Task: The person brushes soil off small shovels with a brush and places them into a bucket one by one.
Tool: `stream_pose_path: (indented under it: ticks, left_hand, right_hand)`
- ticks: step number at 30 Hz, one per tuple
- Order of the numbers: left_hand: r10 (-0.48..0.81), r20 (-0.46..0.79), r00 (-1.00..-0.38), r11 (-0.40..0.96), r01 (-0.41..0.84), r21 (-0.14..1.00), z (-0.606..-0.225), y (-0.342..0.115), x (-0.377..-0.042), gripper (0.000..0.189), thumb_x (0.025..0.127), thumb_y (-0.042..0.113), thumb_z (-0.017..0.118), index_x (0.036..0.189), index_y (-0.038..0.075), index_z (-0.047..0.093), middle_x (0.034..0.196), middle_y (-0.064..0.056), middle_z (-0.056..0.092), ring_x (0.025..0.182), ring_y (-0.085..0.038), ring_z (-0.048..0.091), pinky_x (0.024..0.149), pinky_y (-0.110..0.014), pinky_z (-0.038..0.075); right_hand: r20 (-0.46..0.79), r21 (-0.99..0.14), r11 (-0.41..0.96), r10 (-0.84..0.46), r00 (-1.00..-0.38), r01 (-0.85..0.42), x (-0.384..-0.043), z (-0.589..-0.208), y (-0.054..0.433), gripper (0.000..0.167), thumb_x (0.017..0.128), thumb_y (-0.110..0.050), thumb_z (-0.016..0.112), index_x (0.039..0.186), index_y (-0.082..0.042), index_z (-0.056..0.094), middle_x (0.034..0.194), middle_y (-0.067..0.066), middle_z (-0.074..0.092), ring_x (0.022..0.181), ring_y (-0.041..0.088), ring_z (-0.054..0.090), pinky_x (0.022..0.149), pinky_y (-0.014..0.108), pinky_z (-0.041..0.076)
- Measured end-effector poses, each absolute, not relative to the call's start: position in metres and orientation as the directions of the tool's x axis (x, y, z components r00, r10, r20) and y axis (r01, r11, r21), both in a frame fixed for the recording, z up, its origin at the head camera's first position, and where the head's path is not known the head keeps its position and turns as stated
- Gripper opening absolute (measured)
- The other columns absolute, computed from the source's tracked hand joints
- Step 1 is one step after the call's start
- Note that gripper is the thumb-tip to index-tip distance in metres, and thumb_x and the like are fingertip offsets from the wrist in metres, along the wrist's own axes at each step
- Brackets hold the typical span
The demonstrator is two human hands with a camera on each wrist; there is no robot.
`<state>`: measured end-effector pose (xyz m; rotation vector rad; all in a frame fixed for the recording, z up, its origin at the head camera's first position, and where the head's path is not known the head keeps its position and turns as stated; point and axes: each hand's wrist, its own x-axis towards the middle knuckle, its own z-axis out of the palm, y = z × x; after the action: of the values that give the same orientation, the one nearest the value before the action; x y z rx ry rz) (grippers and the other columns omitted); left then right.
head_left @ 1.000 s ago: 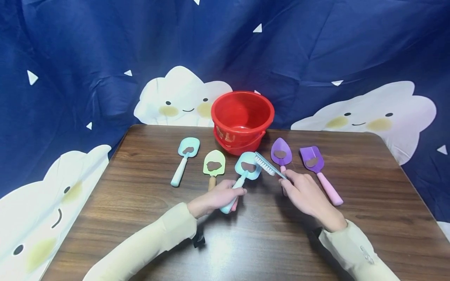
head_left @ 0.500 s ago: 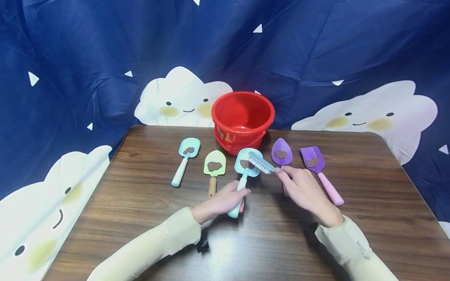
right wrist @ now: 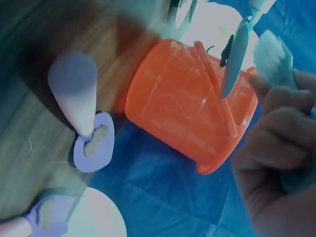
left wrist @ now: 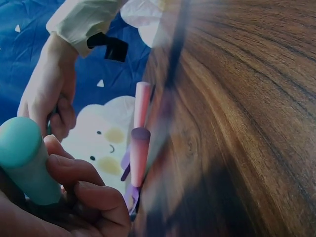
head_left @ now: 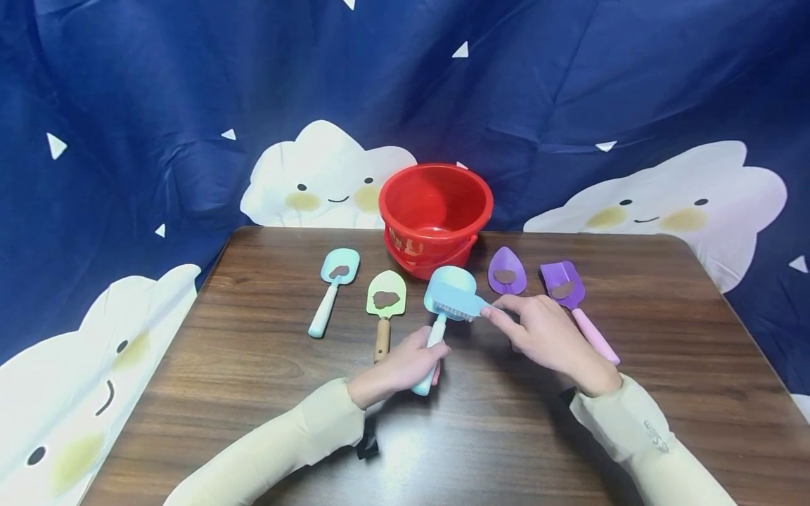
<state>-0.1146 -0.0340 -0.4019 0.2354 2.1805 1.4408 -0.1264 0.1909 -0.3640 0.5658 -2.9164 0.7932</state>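
The brush (head_left: 458,301) has swung left and nearer: a second ago its head sat at the right edge of the light blue shovel (head_left: 438,330); now it lies across the blade's near half, hiding the brown patch from the head view. The right wrist view shows bristles and blade apart. The right hand (head_left: 547,334) pinches the brush handle. The left hand (head_left: 405,362), slightly farther right, has its fingers wrapped round the shovel's handle, near the red bucket (head_left: 443,246).
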Motion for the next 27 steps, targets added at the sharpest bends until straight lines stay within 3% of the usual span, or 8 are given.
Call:
stream_pose_path:
  ticks: [13,21,27]
  left_hand:
    - [0.368,-0.31,-0.877,0.391,-0.157,0.907,-0.4,-0.031,-0.111,0.017,0.095,0.023,0.05,0.094,0.006,0.05,0.054,-0.001,0.055,0.051,-0.013,0.052,0.057,-0.025,0.041]
    - [0.399,-0.287,-0.871,0.329,-0.156,0.931,-0.403,-0.028,-0.105,0.022,0.096,0.027,0.05,0.094,0.006,0.049,0.055,-0.001,0.057,0.053,-0.012,0.053,0.057,-0.023,0.043]
    - [0.413,-0.263,-0.872,0.319,-0.132,0.938,-0.401,-0.029,-0.103,0.023,0.098,0.028,0.049,0.091,0.006,0.049,0.056,-0.001,0.056,0.054,-0.012,0.053,0.057,-0.023,0.042]
  right_hand:
    - [0.084,-0.502,0.762,-0.428,-0.9,-0.409,-0.134,-0.356,0.188,0.032,0.093,-0.047,0.058,0.098,-0.017,0.07,0.049,-0.013,0.05,0.039,0.001,0.051,0.056,0.023,0.045]
    - [0.133,-0.475,0.728,-0.496,-0.858,-0.494,-0.145,-0.358,0.189,0.013,0.091,-0.032,0.066,0.092,-0.019,0.07,0.054,-0.013,0.046,0.048,0.003,0.046,0.057,0.023,0.043]
    - [0.072,-0.527,0.704,-0.521,-0.85,-0.476,-0.151,-0.355,0.191,0.013,0.089,-0.035,0.068,0.091,-0.022,0.07,0.057,-0.01,0.045,0.051,0.007,0.043,0.055,0.023,0.041]
